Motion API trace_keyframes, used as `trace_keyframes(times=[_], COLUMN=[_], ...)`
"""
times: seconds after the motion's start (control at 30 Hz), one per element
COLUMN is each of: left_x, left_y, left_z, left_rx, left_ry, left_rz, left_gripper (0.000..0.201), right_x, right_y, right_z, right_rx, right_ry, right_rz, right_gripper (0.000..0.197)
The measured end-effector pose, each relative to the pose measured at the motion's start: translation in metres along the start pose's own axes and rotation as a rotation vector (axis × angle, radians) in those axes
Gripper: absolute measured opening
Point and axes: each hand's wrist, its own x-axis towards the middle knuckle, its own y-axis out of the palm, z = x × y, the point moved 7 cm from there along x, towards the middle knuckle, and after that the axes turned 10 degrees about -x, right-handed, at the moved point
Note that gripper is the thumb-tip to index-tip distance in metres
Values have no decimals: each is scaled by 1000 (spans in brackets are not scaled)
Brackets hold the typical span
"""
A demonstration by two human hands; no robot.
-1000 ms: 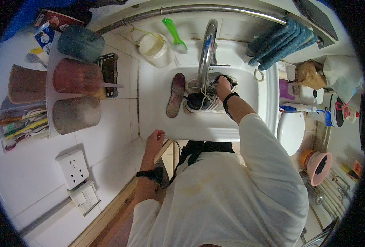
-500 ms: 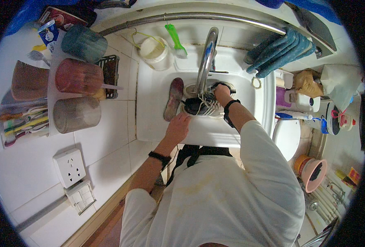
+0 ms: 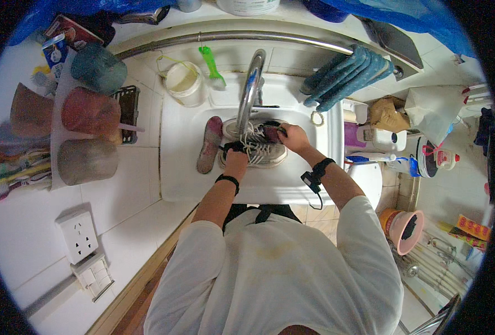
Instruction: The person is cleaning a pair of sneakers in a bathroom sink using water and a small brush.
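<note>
While under tap (image 3: 251, 84), sink (image 3: 183, 145) w/ 2 shoes (image 3: 269, 157) + insole (image 3: 210, 144).

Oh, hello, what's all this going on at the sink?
A person is bent over a white sink with two laced shoes in it, under the faucet. Their right hand grips what looks like a dark reddish insole at the opening of the far shoe. Their left hand is at the opening of the near shoe; its fingertips are hard to make out. Another insole lies loose in the sink, left of the shoes.
</note>
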Motion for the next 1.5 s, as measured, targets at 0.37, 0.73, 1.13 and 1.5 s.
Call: trace_keyframes(times=[0.37, 0.73, 1.13, 1.5], left_x=[10, -43, -79, -83], left_y=[9, -87, -106, -57], left_z=[-2, -14, 48, 178], left_rx=[185, -404, -2205, -736], left_ry=[117, 211, -220, -501], left_rz=[3, -315, -491, -525], left_gripper=[17, 16, 43, 39], right_x=[-38, -13, -33, -43], right_y=[-59, -93, 17, 79], right_z=[-32, -6, 122, 132], right_rx=[463, 633, 1216, 914], right_ry=[123, 94, 131, 204], right_rz=[1, 77, 540, 774], right_gripper=[18, 22, 32, 26])
